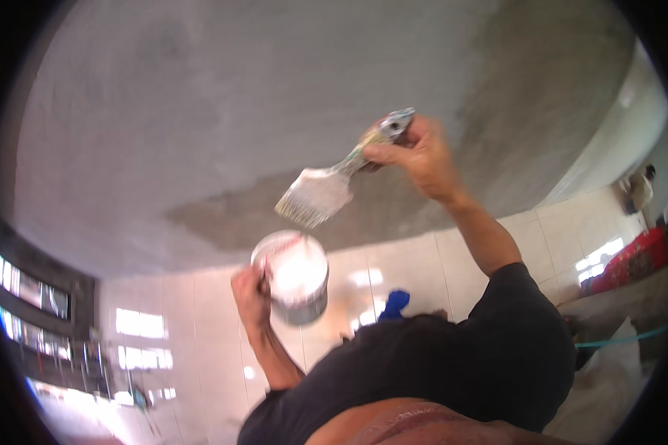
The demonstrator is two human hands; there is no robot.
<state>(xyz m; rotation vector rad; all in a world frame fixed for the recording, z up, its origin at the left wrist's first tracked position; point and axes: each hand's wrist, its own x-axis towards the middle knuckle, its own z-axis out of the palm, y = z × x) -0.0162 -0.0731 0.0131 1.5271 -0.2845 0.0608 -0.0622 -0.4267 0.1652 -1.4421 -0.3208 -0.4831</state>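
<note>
A wide paintbrush with a paint-smeared handle is in my right hand, its fingers wrapped round the grip. Its whitish bristles point down and to the left, just above the bucket and in front of the wall. My left hand is closed at the left side of a bucket, gripping its rim or handle; which of the two I cannot tell. White liquid shows brightly inside the bucket. Behind both hands rises a grey wall, with a darker, damp-looking patch low down and another at the right.
Pale glossy tiles cover the floor along the wall's foot. A blue thing lies on the floor in front of my body. Off to the right are a red bundle and a pale sheet. Windows stand at the far left.
</note>
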